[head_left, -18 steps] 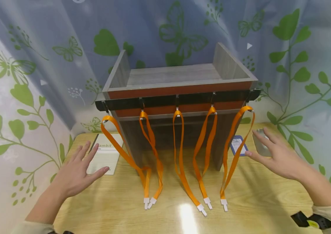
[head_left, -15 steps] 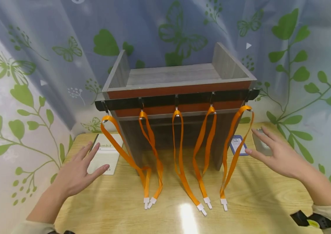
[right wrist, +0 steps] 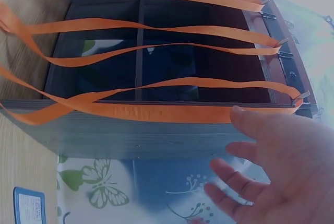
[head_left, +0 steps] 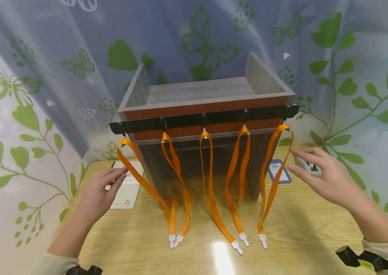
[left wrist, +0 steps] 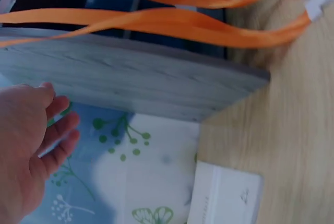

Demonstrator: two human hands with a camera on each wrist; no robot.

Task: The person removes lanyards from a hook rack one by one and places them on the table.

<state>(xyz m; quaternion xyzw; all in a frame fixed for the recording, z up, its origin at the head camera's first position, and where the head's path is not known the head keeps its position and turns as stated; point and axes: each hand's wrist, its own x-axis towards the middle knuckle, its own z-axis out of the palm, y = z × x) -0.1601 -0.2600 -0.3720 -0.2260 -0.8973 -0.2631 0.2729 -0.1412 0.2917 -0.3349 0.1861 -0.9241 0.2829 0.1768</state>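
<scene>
We see the left hand (head_left: 98, 194) at the lower left of the head view, fingers straight and a little apart, hovering over a white booklet (head_left: 126, 189) that lies flat on the wooden table (head_left: 300, 229); whether the fingertips touch the paper we cannot tell; in the left wrist view the same hand (left wrist: 28, 145) sits at the left edge with its fingers loosely spread and nothing in them, the booklet (left wrist: 225, 195) at the bottom centre.

At the right of the head view the right hand (head_left: 321, 176) reaches over a small grey object (head_left: 308, 166) on the table, fingers extended and apart, not curled round it; what the object is we cannot make out; just left of it lies a blue card holder (head_left: 278, 171); in the right wrist view the hand (right wrist: 284, 177) fills the lower right, fingers parted and bare.

Between the hands, in the centre, stands a wooden shelf unit (head_left: 207, 91) with a black hook rail (head_left: 200, 119) across its front; five orange lanyards (head_left: 211, 183) hang from the hooks, their white clips (head_left: 237, 247) resting on the table.
</scene>
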